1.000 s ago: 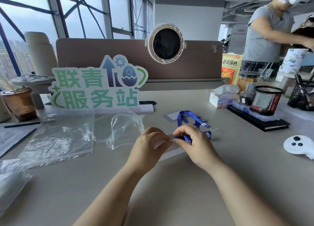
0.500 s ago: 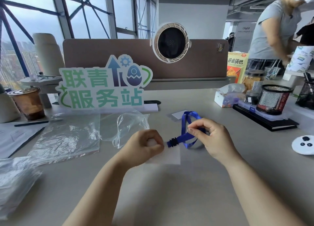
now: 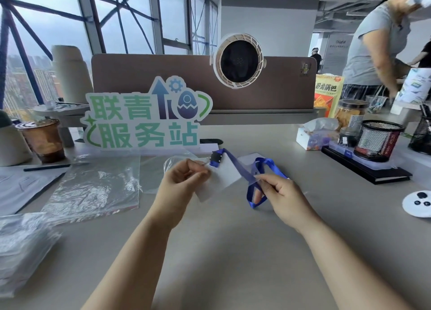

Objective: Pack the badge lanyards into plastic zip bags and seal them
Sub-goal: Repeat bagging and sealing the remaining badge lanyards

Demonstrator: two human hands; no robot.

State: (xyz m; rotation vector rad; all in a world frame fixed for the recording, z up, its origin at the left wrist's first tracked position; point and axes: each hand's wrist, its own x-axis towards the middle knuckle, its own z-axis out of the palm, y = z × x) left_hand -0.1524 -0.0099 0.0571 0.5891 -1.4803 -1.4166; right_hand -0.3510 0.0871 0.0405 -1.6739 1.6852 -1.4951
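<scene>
Left hand (image 3: pixel 184 181) pinches the badge holder (image 3: pixel 225 178) up top. Right hand (image 3: pixel 281 193) pinches the blue strap (image 3: pixel 236 163), probably bunching it for bagging.

My lanyard (image 3: pixel 235 164) is a blue ribbon with a black clip (image 3: pixel 215 158) at one end. A see-through card sleeve (image 3: pixel 224 179) hangs from the clip, tilted, up off the table (image 3: pixel 233 251). My left hand (image 3: pixel 182 183) pinches the sleeve's top by the clip. My right hand (image 3: pixel 284 197) pinches the ribbon, which loops around my fingers. One clear zip bag (image 3: pixel 93 188) lies flat to the left. A crumpled bag (image 3: pixel 158 176) sits behind my left hand. A pile of bags (image 3: pixel 21 246) lies at the near left.
</scene>
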